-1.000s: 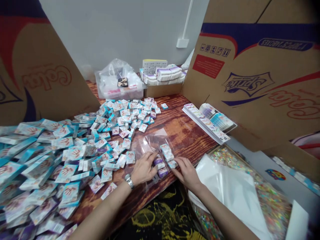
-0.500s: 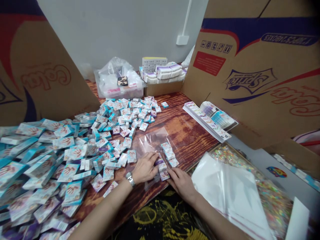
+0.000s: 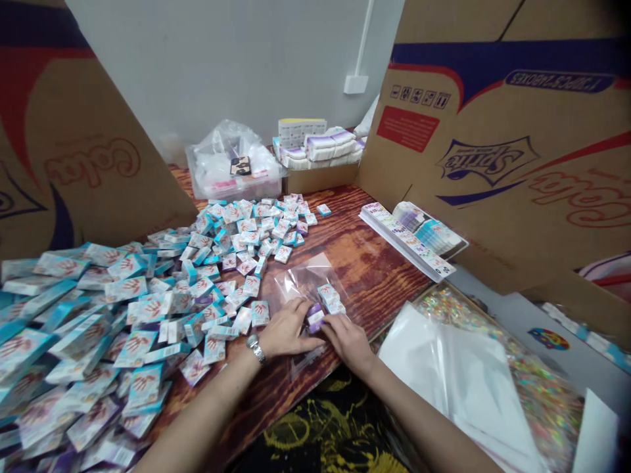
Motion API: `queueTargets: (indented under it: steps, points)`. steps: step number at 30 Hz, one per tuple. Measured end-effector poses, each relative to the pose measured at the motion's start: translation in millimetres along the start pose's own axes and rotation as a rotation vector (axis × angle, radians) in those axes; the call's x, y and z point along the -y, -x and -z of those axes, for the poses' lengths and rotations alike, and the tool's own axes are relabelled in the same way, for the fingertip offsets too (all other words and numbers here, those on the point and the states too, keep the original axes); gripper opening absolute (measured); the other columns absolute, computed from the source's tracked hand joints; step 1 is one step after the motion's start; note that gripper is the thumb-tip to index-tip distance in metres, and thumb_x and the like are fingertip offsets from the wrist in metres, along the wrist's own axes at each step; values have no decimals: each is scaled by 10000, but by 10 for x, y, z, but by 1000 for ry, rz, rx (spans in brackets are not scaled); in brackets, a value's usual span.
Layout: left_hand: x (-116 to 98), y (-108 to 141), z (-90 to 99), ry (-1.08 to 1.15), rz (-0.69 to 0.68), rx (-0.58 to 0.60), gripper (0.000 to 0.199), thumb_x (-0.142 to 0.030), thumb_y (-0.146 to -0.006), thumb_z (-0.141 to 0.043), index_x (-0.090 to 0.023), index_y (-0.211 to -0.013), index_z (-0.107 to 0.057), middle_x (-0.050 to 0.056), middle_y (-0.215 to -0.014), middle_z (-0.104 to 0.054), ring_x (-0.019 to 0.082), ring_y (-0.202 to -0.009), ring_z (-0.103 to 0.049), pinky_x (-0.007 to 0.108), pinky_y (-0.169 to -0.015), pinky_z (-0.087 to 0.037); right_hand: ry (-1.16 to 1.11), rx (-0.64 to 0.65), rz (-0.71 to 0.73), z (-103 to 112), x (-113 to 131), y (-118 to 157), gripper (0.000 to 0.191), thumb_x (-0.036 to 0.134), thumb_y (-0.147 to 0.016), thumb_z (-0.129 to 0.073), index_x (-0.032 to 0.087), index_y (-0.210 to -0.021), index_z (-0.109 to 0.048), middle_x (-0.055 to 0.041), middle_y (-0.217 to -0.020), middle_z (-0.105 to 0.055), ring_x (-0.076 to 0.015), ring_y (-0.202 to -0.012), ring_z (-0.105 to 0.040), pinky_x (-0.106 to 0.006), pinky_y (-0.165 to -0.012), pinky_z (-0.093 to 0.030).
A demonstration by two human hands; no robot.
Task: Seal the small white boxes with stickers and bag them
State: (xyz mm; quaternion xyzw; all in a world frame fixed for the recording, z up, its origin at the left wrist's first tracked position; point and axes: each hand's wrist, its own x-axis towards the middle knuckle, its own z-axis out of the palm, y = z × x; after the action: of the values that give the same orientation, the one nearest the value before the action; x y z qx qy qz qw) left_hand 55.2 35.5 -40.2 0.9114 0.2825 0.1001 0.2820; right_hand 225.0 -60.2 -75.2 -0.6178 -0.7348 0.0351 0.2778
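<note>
A clear plastic bag (image 3: 290, 279) lies on the wood-patterned table in front of me. My left hand (image 3: 288, 330), with a watch at the wrist, is closed around the left side of some small purple-and-white boxes (image 3: 315, 318) at the bag. On their right side, the fingertips of my right hand (image 3: 349, 341) press against the same boxes. Just beyond my right fingers, small blue-and-white boxes (image 3: 331, 299) lie in a row at the bag. Whether the purple boxes are fully inside the bag is unclear.
A large pile of small boxes (image 3: 142, 341) spreads over the left. Cardboard boxes (image 3: 493, 157) stand at both sides. A clear tub (image 3: 236, 180) and a filled carton (image 3: 320, 177) are at the back. White sheets (image 3: 453, 374) and a colourful tray (image 3: 547, 387) lie right.
My right hand has moved slightly up and the purple boxes now stand tilted between both hands. My left thumb has stretched to the right. The view has shifted slightly.
</note>
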Motion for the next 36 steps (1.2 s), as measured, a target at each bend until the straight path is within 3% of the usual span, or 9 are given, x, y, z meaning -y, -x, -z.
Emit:
queueTargets:
  steps: [5, 11, 17, 22, 30, 36]
  points:
    - [-8, -41, -103, -112, 106, -54, 460, -415, -826, -535, -188, -1210, -421, 99, -1115, -522, 238, -987, -548, 343, -810, -474, -112, -39, -42, 105, -59, 29, 186, 267, -953, -419, 190, -1055, -553, -72, -937, -634, -177, -892, -611, -287, -814, -502]
    - [15, -66, -115, -91, 101, -73, 461, -459, -817, -535, -173, -1167, -445, 103, -1096, -531, 248, -999, -543, 359, -841, -464, 257, 45, -149, 197, -231, 318, 288, 379, -915, -471, 145, -1057, -561, -114, -892, -614, -256, -853, -580, -376, -765, -487]
    - [37, -93, -116, -70, 78, -49, 499, -462, -785, -567, -185, -1177, -434, 119, -1224, -495, 264, -1071, -542, 362, -858, -468, 407, 55, -226, 111, -201, 281, 309, 387, -900, -494, 150, -1077, -581, -108, -862, -624, -243, -802, -598, -343, -713, -485]
    - [41, -127, -91, -36, 94, -3, 490, -450, -767, -576, -170, -1143, -429, 126, -1194, -543, 272, -1056, -561, 369, -847, -475, 307, -11, -255, 149, -172, 163, 344, 395, -932, -423, 131, -1112, -549, -115, -952, -615, -224, -871, -622, -314, -754, -511]
    - [57, -169, -51, 0, 126, 32, 529, -439, -763, -576, -179, -1199, -429, 129, -1350, -468, 276, -1107, -559, 373, -893, -464, 130, -140, -245, 1, -138, -88, 362, 380, -946, -400, 130, -1176, -525, -140, -1099, -568, -209, -951, -627, -293, -734, -552]
    - [62, -174, -37, -44, 127, 71, 600, -481, -774, -562, -207, -1288, -416, 116, -1492, -268, 293, -1173, -523, 382, -903, -475, 18, -175, -251, -82, -211, -199, 361, 357, -906, -484, 143, -1194, -522, -157, -1166, -543, -237, -1040, -596, -346, -811, -547]
